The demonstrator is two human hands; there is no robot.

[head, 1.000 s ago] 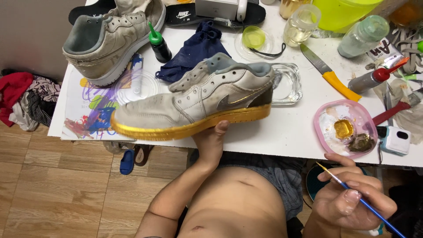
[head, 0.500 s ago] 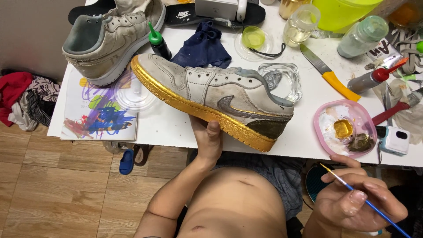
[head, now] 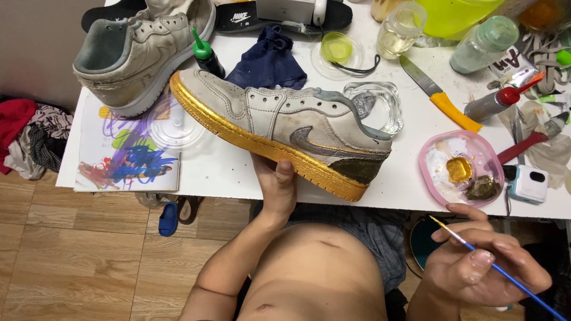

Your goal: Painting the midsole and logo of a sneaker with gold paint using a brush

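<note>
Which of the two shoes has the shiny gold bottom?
The sneaker held up by the left hand has the gold-painted sole. The other sneaker, resting at the table's back left corner, has a plain pale sole.

A white table [head: 220, 172] fills the upper and middle part of the frame, its near edge running from the left towards the lower right. Below it and along the left side lies a floor [head: 83, 261] of light brown wood-look planks with visible seams. A plain grey-beige wall [head: 41, 41] stands in the upper left corner. At its foot, at the left edge, a heap of red, white and patterned clothes [head: 27, 134] lies on the floor. A blue sandal [head: 168, 219] shows under the table edge. The light is even and soft.
</note>
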